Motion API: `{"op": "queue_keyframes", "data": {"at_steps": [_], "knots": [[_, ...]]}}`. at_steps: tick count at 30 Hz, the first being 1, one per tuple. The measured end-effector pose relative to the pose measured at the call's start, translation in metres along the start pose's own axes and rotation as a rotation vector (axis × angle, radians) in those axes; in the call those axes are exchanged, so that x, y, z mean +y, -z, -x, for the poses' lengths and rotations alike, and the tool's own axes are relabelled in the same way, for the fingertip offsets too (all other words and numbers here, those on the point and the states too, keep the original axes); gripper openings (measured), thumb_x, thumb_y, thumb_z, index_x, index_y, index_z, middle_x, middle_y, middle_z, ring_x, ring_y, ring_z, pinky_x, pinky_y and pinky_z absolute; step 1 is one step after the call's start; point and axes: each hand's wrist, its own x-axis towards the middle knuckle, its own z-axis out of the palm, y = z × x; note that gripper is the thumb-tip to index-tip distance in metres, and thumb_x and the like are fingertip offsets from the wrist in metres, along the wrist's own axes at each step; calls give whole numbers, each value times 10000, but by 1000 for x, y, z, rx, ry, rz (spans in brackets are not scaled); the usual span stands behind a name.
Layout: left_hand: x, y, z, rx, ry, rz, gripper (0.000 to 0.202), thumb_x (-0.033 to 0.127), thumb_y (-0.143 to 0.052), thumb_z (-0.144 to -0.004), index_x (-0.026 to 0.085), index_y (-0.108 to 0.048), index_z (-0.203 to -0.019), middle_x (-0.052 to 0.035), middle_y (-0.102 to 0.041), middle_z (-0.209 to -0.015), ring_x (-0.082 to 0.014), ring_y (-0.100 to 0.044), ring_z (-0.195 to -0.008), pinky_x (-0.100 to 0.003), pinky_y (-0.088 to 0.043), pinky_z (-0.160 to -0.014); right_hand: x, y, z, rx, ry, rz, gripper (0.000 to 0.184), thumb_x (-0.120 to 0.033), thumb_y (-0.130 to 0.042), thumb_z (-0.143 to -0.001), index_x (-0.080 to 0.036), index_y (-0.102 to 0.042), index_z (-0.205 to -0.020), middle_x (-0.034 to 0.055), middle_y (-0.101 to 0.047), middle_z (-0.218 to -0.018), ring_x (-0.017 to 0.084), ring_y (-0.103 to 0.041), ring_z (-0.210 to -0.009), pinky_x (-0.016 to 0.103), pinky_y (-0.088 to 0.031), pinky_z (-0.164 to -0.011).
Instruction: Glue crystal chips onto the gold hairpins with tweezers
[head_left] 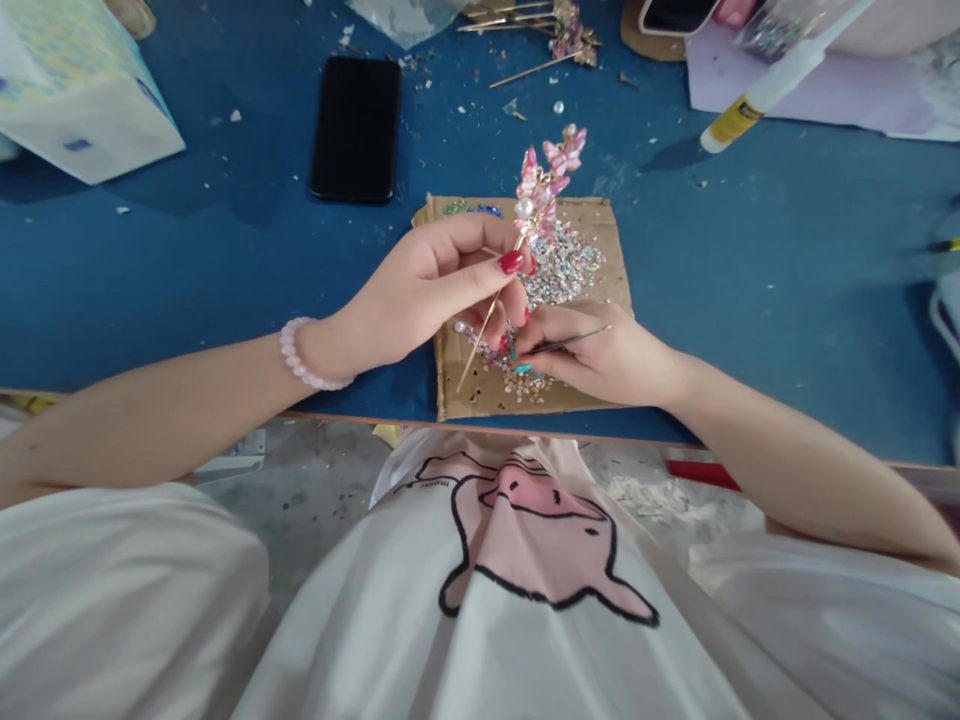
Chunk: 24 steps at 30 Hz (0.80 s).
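Observation:
Between thumb and fingers, my left hand (439,280) pinches a gold hairpin (541,195), whose top carries pink petals and pearls; its thin stem slants down to the left. Just below and to the right, my right hand (600,355) is closed around slim metal tweezers (574,340). The tweezers' tips are hidden by the fingers. Under both hands lies a piece of cardboard (611,235) bearing a heap of silvery rhinestones (566,265). A smaller scatter of coloured stones (529,385) is at its near side, partly covered by the hands.
A black phone (356,128) lies behind my left hand, with a tissue box (90,90) farther left. Several more hairpins (566,35) lie at the back. A glue bottle (739,118) stands at the right near purple paper (712,75). The blue table (750,260) ends close to my lap.

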Motion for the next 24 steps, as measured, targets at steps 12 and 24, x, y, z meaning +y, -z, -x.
{"op": "queue_keyframes", "data": {"at_steps": [12,24], "knots": [[0,1,0,-2,1,-18,60,163,-574,-976,171,-577,-917,37,-674,-719,-64,-643,-564,-187,-520,-555,0,0,1,2,-12,-11,212,-300,-526,-1025,-168,-654,-920,22,-743,-805,116,-675,-689,219,-453,-634],[-1,1,0,-9,-11,-37,77,170,-571,-985,184,-578,-909,39,-666,-713,-66,-631,-557,-189,-523,-542,2,1,2,31,-80,20,211,-312,-549,-1003,-161,-671,-920,25,-723,-780,120,-646,-661,229,-445,-625]]}}
